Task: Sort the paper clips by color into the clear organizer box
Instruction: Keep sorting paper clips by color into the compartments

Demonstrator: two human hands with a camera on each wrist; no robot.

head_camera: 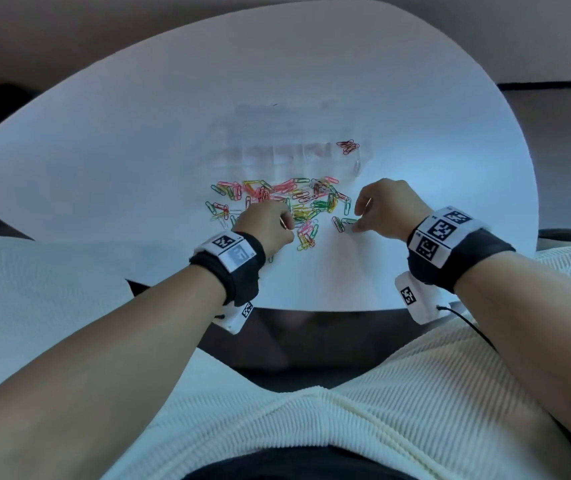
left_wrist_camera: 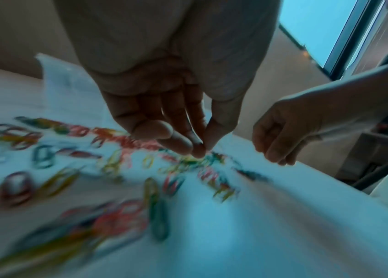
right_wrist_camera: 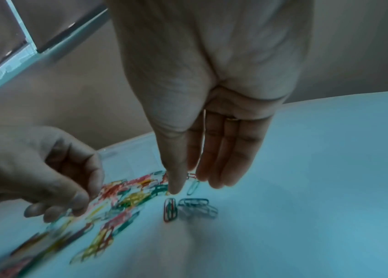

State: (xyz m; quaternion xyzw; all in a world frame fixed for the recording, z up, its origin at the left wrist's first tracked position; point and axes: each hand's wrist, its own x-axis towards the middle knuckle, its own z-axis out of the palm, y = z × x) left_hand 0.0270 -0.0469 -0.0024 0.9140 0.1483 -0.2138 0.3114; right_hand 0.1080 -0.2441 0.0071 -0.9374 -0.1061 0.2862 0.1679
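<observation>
A loose heap of coloured wire paper clips (head_camera: 277, 206) is spread beneath the left hand (head_camera: 266, 225), whose fingertips are pinched together; any clip held cannot be told. The right hand (head_camera: 386, 209), fingers straight, is poised above small teal clips (right_wrist_camera: 197, 207). The clear plastic organizer box (head_camera: 294, 157), beyond both hands, holds red clips (head_camera: 348, 147). Interlinked clips could be lifted together, mixing colours.

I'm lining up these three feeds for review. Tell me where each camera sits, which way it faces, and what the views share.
Head: worn on the head, looking forward and down at the white table, the paper clips, both forearms and hands.
Left wrist: looks along the left hand, fingertips together over the blurred clips; the right hand shows at right.
Right wrist: looks along the right hand, fingers extended down above clips; the left hand shows at left.
Shared: all three see the clip pile and both hands.
</observation>
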